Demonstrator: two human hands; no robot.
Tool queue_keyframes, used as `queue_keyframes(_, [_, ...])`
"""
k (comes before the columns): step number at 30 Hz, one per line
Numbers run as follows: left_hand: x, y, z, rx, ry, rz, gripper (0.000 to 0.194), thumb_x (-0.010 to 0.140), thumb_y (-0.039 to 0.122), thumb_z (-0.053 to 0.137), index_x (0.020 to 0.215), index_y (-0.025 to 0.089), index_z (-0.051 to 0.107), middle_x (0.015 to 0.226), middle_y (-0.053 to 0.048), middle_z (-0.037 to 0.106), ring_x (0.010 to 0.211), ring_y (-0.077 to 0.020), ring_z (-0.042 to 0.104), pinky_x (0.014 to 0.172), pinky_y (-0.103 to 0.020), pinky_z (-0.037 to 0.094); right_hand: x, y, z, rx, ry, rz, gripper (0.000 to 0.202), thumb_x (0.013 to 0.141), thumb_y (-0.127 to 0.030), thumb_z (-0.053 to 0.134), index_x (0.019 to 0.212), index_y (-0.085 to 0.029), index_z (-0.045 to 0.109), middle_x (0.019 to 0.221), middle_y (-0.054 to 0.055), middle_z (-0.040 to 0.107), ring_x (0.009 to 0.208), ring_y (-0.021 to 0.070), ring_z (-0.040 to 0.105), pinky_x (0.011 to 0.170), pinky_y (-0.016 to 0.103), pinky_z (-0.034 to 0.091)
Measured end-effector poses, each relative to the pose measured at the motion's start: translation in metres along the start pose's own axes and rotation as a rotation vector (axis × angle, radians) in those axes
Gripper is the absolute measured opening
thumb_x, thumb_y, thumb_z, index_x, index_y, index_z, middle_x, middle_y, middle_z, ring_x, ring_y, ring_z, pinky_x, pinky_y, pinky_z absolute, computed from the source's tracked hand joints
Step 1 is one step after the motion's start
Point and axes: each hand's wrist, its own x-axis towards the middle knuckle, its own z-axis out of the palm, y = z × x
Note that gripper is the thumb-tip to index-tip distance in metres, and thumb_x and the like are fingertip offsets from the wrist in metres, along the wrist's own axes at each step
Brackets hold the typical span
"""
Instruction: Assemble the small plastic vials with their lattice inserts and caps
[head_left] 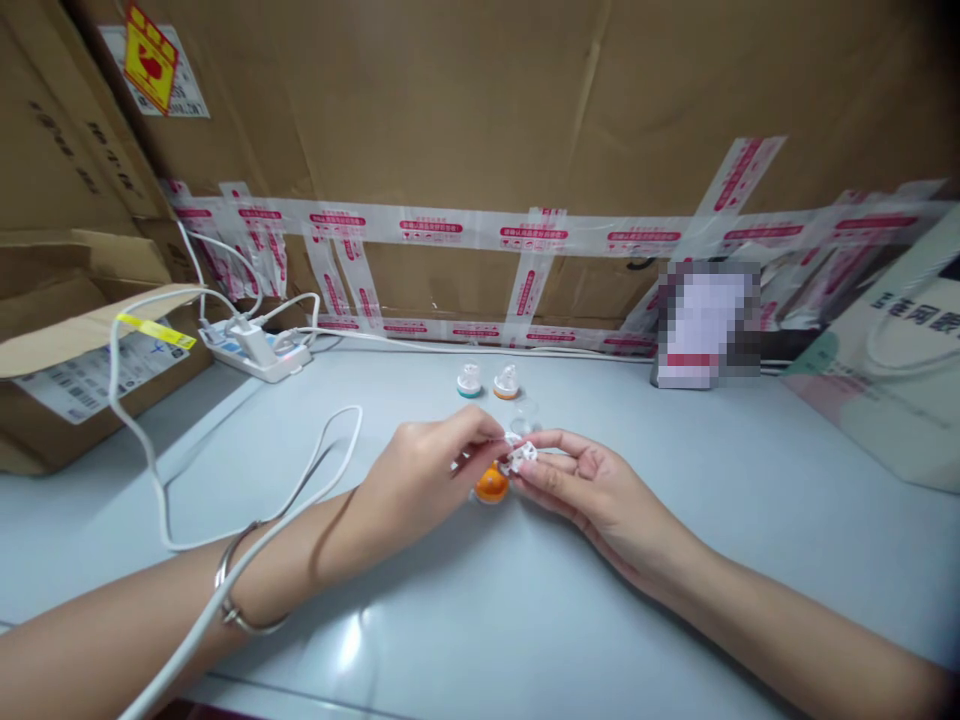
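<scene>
Brown cardboard [450, 120], strapped with red-printed tape, walls off the back of a pale surface [637, 650]. An open carton [45, 430] stands at the far left. Over the middle, my left hand [420, 465] and right hand [607, 490] meet. Just below their fingertips sits an orange cup [492, 485]; farther back stand two clear-topped caps, one teal-rimmed [469, 382], one orange-rimmed [506, 383]. Smallest is the white piece [520, 457], held between my hands near the cup: my right thumb and fingers pinch one side, my left thumb and forefinger nip the other. I judge it light, stiff plastic, slick and perhaps brittle where thin, so best gripped by its solid edges with little force. Pixels mask an upright thing [697, 335] at the right. My left hand partly hides the cup, fingertips and blur obscure the piece's shape, and I can barely make out a clear round thing [524, 418] beyond it.
</scene>
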Motion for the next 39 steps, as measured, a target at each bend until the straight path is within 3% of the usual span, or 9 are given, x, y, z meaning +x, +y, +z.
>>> queue_keyframes(4, [-0.004,0.001,-0.002,0.299,-0.008,0.278,0.009,0.084,0.015,0.053,0.079,0.016,0.06,0.075,-0.001,0.07,0.059,-0.0113,0.063,0.055,-0.02,0.047,-0.003,-0.001,0.005,0.026,-0.003,0.037,0.029,0.069,-0.026,0.073,0.093,-0.018,0.057,0.08,0.001,0.071,0.084,0.014,0.067,0.086,0.026,0.05])
queue_keyframes(9, [-0.003,0.003,-0.003,0.285,0.013,0.415,0.016,0.084,0.009,0.051,0.096,0.015,0.06,0.092,-0.004,0.07,0.078,-0.0143,0.065,0.067,-0.024,0.051,-0.004,-0.003,0.005,0.067,-0.01,-0.001,0.022,0.072,-0.026,0.071,0.091,-0.019,0.062,0.087,0.001,0.072,0.088,0.0133,0.066,0.089,0.025,0.049])
queue_keyframes(16, [0.001,0.006,-0.004,0.112,-0.023,0.353,0.015,0.084,0.011,0.052,0.095,0.016,0.062,0.109,-0.01,0.064,0.097,-0.0172,0.059,0.083,-0.03,0.049,-0.004,-0.003,0.002,0.075,-0.033,-0.023,0.021,0.074,-0.025,0.069,0.094,-0.021,0.066,0.089,0.001,0.071,0.088,0.0128,0.066,0.088,0.026,0.049])
queue_keyframes(20, [0.004,0.005,-0.006,-0.081,-0.128,0.298,0.009,0.084,0.01,0.053,0.088,0.014,0.06,0.105,-0.01,0.065,0.102,-0.0157,0.058,0.09,-0.03,0.045,-0.002,0.0,0.001,0.036,-0.051,-0.01,0.025,0.073,-0.027,0.07,0.096,-0.02,0.067,0.09,0.003,0.071,0.087,0.0135,0.065,0.09,0.028,0.047])
queue_keyframes(22, [0.005,0.004,-0.009,-0.153,-0.176,0.229,0.009,0.083,0.013,0.055,0.091,0.015,0.06,0.1,-0.007,0.066,0.099,-0.0148,0.059,0.09,-0.029,0.044,-0.001,0.001,-0.001,0.011,-0.082,0.002,0.026,0.072,-0.028,0.07,0.097,-0.02,0.067,0.091,0.003,0.071,0.086,0.0132,0.065,0.088,0.028,0.047])
queue_keyframes(25, [0.009,0.001,-0.015,-0.224,-0.26,0.18,0.024,0.082,0.015,0.059,0.106,0.016,0.057,0.102,-0.007,0.065,0.098,-0.0153,0.059,0.09,-0.03,0.044,-0.001,0.002,-0.003,-0.01,-0.12,0.021,0.024,0.072,-0.028,0.071,0.094,-0.021,0.069,0.087,0.002,0.07,0.08,0.0117,0.064,0.083,0.026,0.048])
queue_keyframes(29, [0.013,-0.005,-0.018,-0.26,-0.345,0.272,0.028,0.082,0.013,0.058,0.11,0.016,0.058,0.101,-0.008,0.065,0.097,-0.016,0.058,0.091,-0.031,0.043,-0.001,0.001,-0.003,-0.015,-0.144,0.055,0.022,0.071,-0.027,0.071,0.092,-0.02,0.069,0.084,0.002,0.069,0.078,0.0107,0.063,0.082,0.025,0.048])
queue_keyframes(39, [0.012,-0.002,-0.017,-0.113,-0.268,0.366,0.02,0.084,0.015,0.055,0.103,0.016,0.062,0.094,-0.008,0.066,0.089,-0.0167,0.059,0.083,-0.032,0.044,-0.001,0.002,-0.003,0.048,-0.132,0.094,0.021,0.069,-0.024,0.074,0.089,-0.02,0.069,0.081,0.0,0.069,0.077,0.0091,0.063,0.079,0.023,0.05])
